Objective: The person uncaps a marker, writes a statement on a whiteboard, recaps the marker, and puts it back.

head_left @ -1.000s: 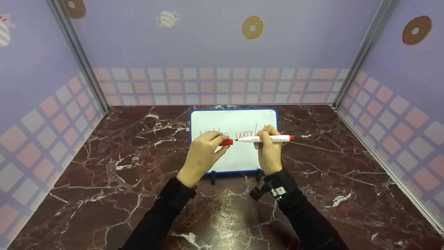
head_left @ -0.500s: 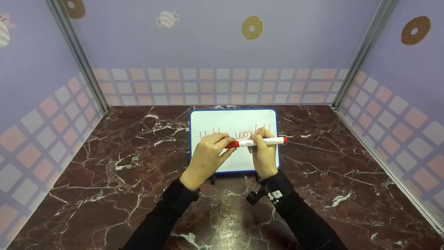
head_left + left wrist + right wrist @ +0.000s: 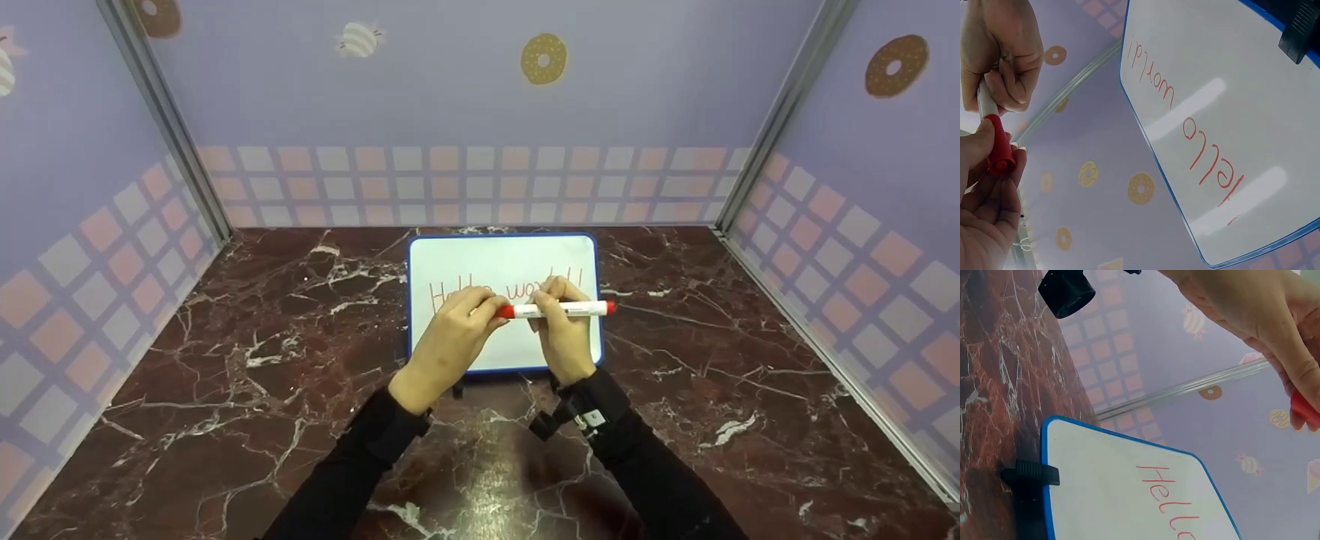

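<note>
A white marker (image 3: 592, 308) with a red end lies level between the hands, in front of the whiteboard (image 3: 495, 255). My left hand (image 3: 450, 330) pinches its red cap (image 3: 998, 147) between thumb and fingers. The cap sits over the marker's tip end, against the white barrel (image 3: 986, 102). My right hand (image 3: 566, 337) grips the barrel with curled fingers, as the left wrist view also shows. Red handwriting reading "Hello world!" (image 3: 1210, 157) crosses the board, partly covered by both hands in the head view.
The blue-framed board stands on black clip feet (image 3: 1030, 473) on a dark red marbled table (image 3: 262, 420). Purple panels (image 3: 450, 97) with printed doughnuts and a checked band enclose the back and sides. A black wrist camera (image 3: 1066, 293) juts out near the right wrist.
One second ago the cap and the bare marker tip were apart. The hands came together and the cap went over the tip. Both hands have since shifted slightly left.
</note>
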`<state>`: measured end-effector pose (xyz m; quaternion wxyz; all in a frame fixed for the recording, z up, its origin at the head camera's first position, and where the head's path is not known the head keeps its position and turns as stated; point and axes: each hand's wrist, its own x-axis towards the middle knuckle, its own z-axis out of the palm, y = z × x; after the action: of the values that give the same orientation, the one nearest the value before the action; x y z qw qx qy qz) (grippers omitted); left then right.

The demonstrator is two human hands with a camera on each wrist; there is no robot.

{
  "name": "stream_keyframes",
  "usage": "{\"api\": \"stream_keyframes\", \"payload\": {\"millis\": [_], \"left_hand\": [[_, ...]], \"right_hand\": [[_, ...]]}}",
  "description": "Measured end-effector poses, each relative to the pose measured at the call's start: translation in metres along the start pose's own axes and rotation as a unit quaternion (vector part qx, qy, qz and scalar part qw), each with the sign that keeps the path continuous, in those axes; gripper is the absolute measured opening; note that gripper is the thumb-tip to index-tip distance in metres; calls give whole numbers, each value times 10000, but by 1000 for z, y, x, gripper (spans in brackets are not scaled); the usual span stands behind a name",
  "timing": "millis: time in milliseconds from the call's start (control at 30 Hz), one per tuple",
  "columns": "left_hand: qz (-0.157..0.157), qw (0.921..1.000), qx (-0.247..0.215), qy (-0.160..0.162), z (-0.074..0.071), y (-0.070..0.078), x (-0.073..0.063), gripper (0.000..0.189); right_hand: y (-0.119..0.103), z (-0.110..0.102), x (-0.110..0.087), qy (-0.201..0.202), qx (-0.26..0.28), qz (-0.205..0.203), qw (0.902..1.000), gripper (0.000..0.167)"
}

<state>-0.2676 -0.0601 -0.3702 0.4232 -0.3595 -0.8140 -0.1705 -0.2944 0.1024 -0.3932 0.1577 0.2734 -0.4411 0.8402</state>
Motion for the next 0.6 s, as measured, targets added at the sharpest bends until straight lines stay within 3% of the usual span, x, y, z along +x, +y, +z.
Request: {"api": "stream_keyframes", "payload": {"millis": [233,333,400,467,500,533,600], "left_hand": [[88,9998,142,110,-3,-5,0,20],[176,9987,360,317,-7,-8,1,21],[196,9974,520,454,-9,-11,2,20],[175,9962,650,558,-11,-13,3,20],[178,9955,725,585,-12,-14,3,20],[189,9949,792,598,-12,-15,3,20],[245,9935,938,600,-12,-17,3,20]], "right_hand": [[-4,-11,8,-474,-549,114,9973,22],[-10,-16,13,-396,-1059,-240,9933,9],[-14,-21,17,-236,-1466,-769,9859,25],[-19,-25,20,-97,-2043,-1437,9683,41],[-21,-27,21,-74,-2467,-1820,9518,46],[-23,-28,22,-87,-2882,-2193,9321,50],[-25,-29,23,-155,-3798,-2958,8764,53]]}}
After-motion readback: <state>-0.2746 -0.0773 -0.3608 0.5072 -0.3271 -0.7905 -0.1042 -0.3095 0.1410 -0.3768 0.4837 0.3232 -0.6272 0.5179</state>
